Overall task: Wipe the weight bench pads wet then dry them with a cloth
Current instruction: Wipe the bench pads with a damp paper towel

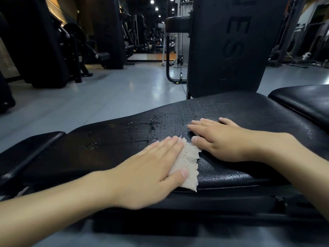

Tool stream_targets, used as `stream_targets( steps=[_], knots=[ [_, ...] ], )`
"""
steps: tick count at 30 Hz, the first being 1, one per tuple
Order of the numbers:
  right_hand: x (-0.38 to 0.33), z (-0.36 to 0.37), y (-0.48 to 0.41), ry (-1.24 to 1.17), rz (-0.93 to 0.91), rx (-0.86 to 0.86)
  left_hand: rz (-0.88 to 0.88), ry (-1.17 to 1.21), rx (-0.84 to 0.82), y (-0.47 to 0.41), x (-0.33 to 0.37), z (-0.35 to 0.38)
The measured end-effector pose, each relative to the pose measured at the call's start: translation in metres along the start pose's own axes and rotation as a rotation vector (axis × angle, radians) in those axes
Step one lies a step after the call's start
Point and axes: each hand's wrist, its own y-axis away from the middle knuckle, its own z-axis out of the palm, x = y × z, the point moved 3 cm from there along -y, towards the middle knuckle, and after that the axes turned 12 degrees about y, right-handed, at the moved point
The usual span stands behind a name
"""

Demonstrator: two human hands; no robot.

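Head: left hand presses frayed cloth on cracked pad.

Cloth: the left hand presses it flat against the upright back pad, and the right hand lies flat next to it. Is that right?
Not quite. The left hand presses the cloth flat on the level bench pad, not against the upright back pad. The right hand does lie flat next to it. The head view shows this.
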Motion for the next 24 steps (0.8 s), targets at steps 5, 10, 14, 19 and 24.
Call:
stream_targets(
  steps=[5, 10, 14, 19, 24],
  knots=[
    [-0.003, 0.0, 0.006, -0.046, 0.02, -0.015, -0.041, 0.039, 0.008, -0.044, -0.031, -0.012],
    [-0.006, 0.004, 0.004, 0.082, 0.026, -0.043, -0.163, 0.121, 0.099, -0.121, -0.078, -0.029],
    [-0.007, 0.007, 0.002, 0.147, 0.024, -0.061, -0.284, 0.201, 0.176, -0.172, -0.109, -0.041],
    [-0.005, 0.008, -0.002, 0.159, 0.025, -0.067, -0.347, 0.224, 0.169, -0.187, -0.119, -0.048],
    [-0.006, 0.008, -0.002, 0.15, 0.027, -0.051, -0.284, 0.224, 0.174, -0.156, -0.099, -0.043]
  ],
)
